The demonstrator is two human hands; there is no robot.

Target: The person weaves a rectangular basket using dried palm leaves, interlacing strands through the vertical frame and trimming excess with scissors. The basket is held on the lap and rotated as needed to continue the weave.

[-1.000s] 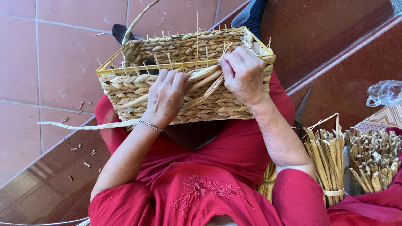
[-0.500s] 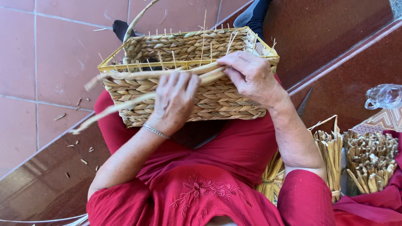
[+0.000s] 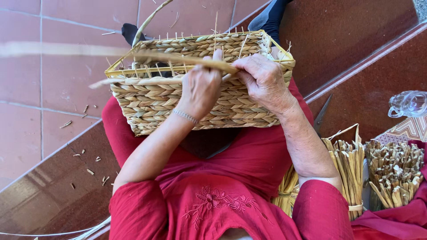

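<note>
Terracotta tiles [image 3: 58,89] fill the left of my view, with bits of straw scattered over them and over the dark polished step below. A long pale strand [image 3: 178,58] runs in from the left edge, blurred at that end, and crosses the basket rim toward the hands. My basket [image 3: 155,100] sits on my lap, rectangular, woven of thick braided straw, its side wall facing me and thin stakes sticking up along the top edge. My left hand [image 3: 201,89] lies against that wall near the rim, fingers curled around the strand, a thin bracelet [image 3: 186,116] on the wrist. Just beside it, my right hand [image 3: 263,80] rests on the rim at the basket's right part, fingertips pinching the same strand where the two hands meet. Both hands are closed on the strand; neither is free. Red cloth [image 3: 213,195] covers my lap and both sleeves under the basket. Beyond the far rim I see a dark shoe [image 3: 130,32] on the tiles. Right of my right forearm, a pointed metal blade [image 3: 321,116] pokes out; I cannot tell what tool it belongs to. Farther right stand two bundles of cut stalks [image 3: 349,164], tied, ends up, and a clear glass vessel [image 3: 409,103] at the edge
</note>
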